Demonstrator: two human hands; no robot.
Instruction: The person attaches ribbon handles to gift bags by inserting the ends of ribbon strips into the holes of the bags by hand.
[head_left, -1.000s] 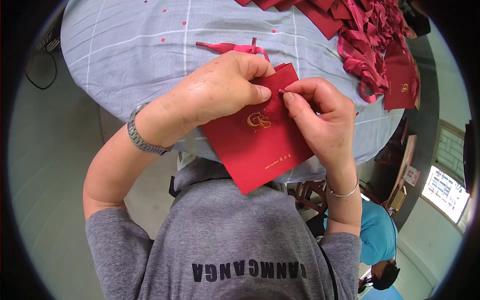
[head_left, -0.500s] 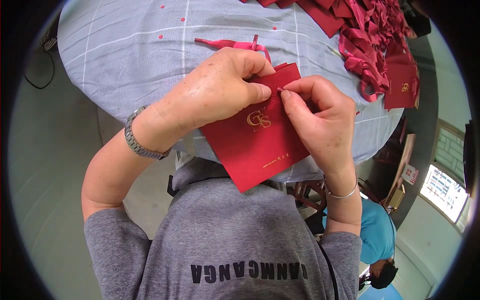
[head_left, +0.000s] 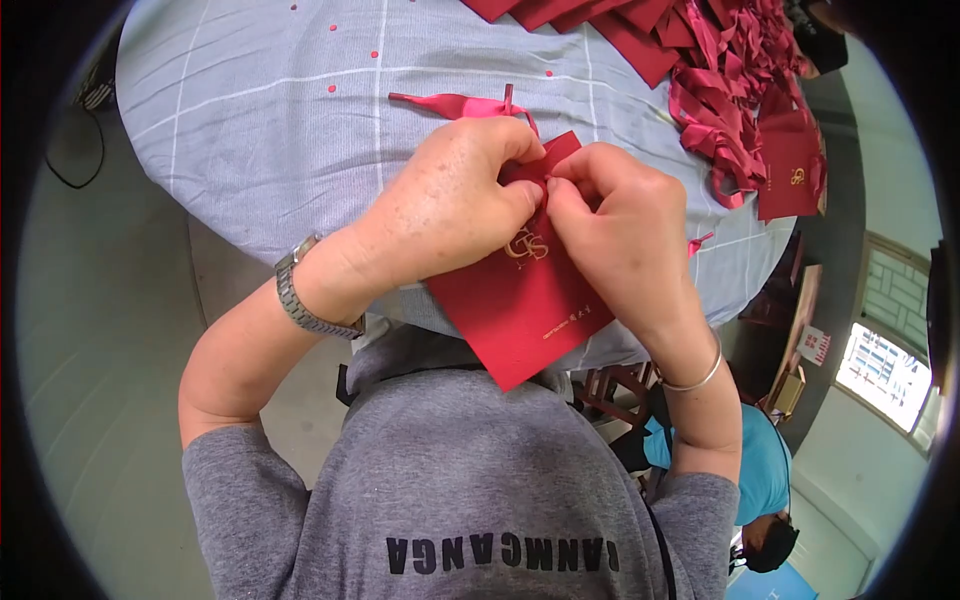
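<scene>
My left hand [head_left: 455,195] is closed on the top edge of a red paper gift bag [head_left: 525,320], which has gold lettering and lies tilted at the table's near edge. Thumb and fingers of my right hand [head_left: 630,235] are pinched together against the bag's upper part, close to the left thumb. What sits in that pinch is too small to make out. Beyond my left knuckles, a pinkish-red ribbon [head_left: 440,103] with stiff dark tips extends from behind the bag. Another ribbon tip [head_left: 700,243] pokes out beside my right hand.
A grey-blue cloth with white lines covers the round table [head_left: 270,130]. Several red bags [head_left: 640,40] are stacked at the far right, beside a heap of ribbons [head_left: 725,130]. Small red dots [head_left: 375,55] are scattered on the cloth. A person in blue [head_left: 765,460] is at the lower right.
Both hands have come closer together at the bag's top, the right one shifting left. The bag has moved slightly right, and the left hand now covers part of its gold emblem.
</scene>
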